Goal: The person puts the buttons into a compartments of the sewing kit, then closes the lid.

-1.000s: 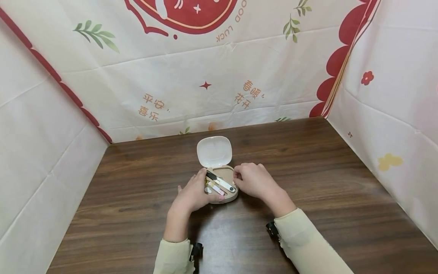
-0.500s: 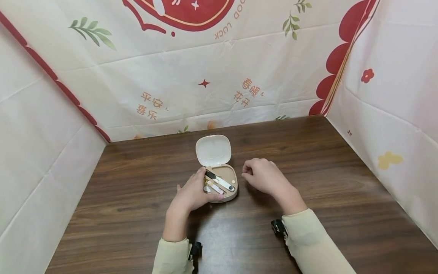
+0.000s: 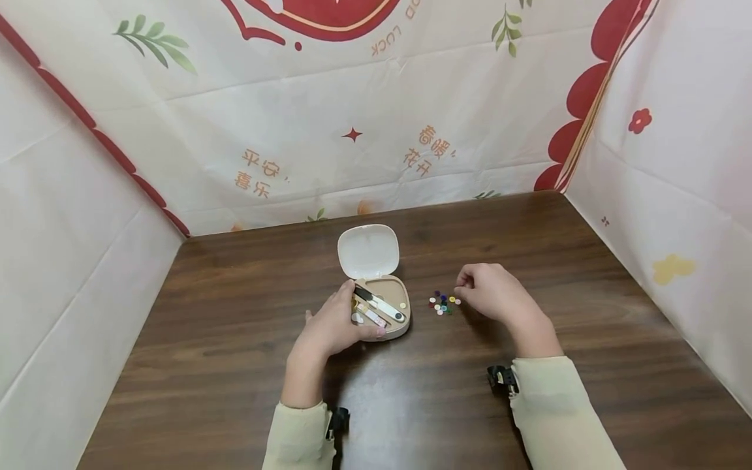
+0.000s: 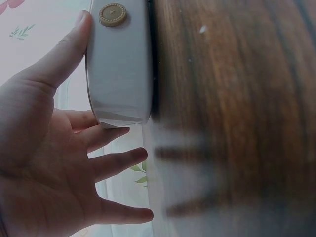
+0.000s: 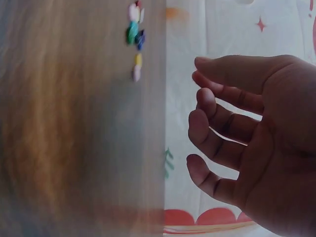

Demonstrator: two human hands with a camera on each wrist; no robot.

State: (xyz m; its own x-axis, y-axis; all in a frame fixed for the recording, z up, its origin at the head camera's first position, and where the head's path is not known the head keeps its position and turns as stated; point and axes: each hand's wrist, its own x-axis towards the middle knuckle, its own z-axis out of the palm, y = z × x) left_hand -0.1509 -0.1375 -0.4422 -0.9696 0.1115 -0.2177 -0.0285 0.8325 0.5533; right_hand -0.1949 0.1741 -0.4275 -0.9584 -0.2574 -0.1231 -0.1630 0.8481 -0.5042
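My left hand (image 3: 331, 329) holds an open sewing-kit case (image 3: 402, 329) by its left side, the thumb along the front. In the left wrist view, the thumb and some fingers touch the case's pale wall (image 4: 121, 74), while other fingers spread free. Inside lie a slim black-and-white tool (image 3: 382, 305), a narrow pale strip with pink marks (image 3: 371, 315) and one pale button (image 3: 403, 305). My right hand (image 3: 499, 290) hovers just right of several small coloured buttons (image 3: 443, 303) on the table. In the right wrist view, its fingers are loosely bent, nothing visible between them.
The white lid (image 3: 369, 251) stands raised behind the case. Dark wood table (image 3: 235, 365) extends around both hands. Printed white cloth (image 3: 329, 163) rises at the back and both sides. A button-shaped tan clasp (image 4: 113, 14) sits on the case's front.
My right hand has moved right, away from the case, uncovering the coloured buttons. The pale button in the case has come into view. My left hand keeps its hold on the case.
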